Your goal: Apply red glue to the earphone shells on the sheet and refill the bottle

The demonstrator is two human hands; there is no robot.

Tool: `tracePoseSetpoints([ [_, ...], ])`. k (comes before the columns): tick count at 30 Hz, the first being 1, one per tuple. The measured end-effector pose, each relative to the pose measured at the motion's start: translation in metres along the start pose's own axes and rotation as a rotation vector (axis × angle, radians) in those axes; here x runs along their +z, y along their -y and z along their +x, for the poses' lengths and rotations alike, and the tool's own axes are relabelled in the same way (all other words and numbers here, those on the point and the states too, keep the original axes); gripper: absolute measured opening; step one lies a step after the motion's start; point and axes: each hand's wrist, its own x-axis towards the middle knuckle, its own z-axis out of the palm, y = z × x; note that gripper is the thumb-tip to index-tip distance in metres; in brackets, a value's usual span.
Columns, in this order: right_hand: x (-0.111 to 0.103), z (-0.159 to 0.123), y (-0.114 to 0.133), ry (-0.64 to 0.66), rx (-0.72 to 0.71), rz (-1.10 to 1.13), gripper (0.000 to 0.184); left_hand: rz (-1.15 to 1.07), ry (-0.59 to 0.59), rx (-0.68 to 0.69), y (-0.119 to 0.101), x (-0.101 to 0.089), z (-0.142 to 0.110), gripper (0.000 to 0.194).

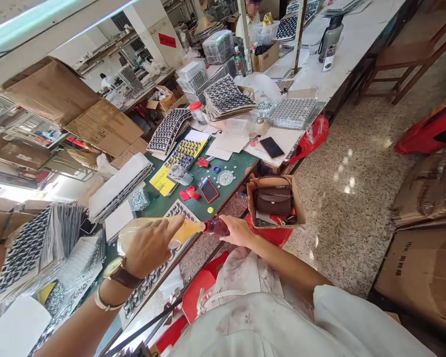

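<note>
The left hand (152, 245) is closed around a large bottle (188, 228), its forefinger stretched toward the neck. This bottle is tipped on its side, and a yellow-orange content shows in its neck part. The right hand (237, 231) is also closed, with its fingers curled round a small dark red bottle (217, 227). The mouths of the two bottles meet between the hands, by the near edge of the counter (245, 161); whether anything flows, I cannot tell. The large bottle lies under the left palm, and the small one lies just in front of the right palm.

Beyond the counter's near edge, near the right hand, a cardboard box (299, 206) contains a brown bag (273, 201). Farther in on the counter there are a clear plastic cup (180, 174) and a jar with a red lid (197, 114).
</note>
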Motion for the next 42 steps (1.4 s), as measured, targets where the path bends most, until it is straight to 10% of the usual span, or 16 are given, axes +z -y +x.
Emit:
tracePoseSetpoints([
  [42,0.008,0.008,-0.004,-0.01,-0.043,0.023,0.076,0.218,0.07,0.056,-0.007,-0.033,0.01,0.075],
])
